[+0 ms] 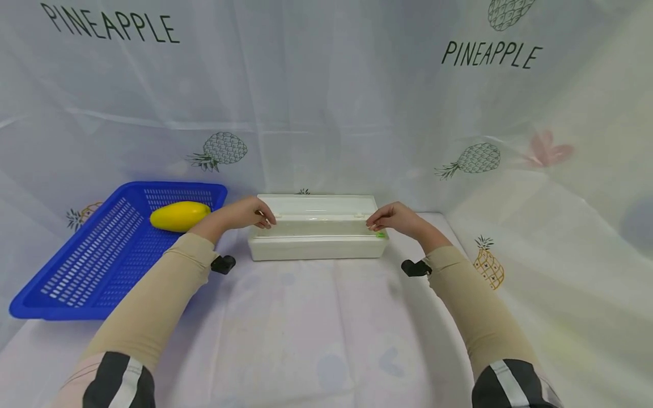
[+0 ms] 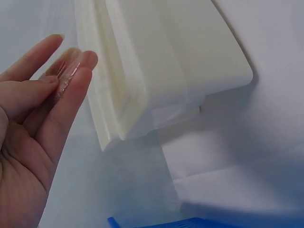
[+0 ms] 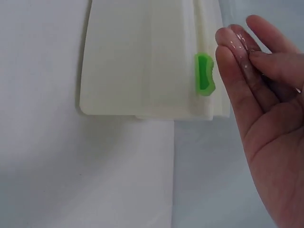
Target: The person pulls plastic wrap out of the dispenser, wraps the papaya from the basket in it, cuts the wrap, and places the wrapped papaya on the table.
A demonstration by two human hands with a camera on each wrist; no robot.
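Note:
A long white cling film dispenser [image 1: 316, 249] stands against the back wall, its lid [image 1: 316, 202] raised. At its left end my left hand [image 1: 248, 214] pinches clear cling film [image 2: 65, 78] between thumb and fingers. My right hand [image 1: 399, 220] pinches the film [image 3: 243, 51] at the right end in the same way. Both hands are over the dispenser. Between them the clear film is hard to make out in the head view. Near the right hand, a green slide cutter [image 3: 205, 74] sits on the dispenser's edge at the right end.
A blue plastic basket [image 1: 66, 272] stands at the left, with a yellow, mango-shaped fruit [image 1: 179, 216] inside. The left forearm passes over its right side. A white patterned cloth [image 1: 296, 328] covers the table, and similar sheeting hangs behind and on the right.

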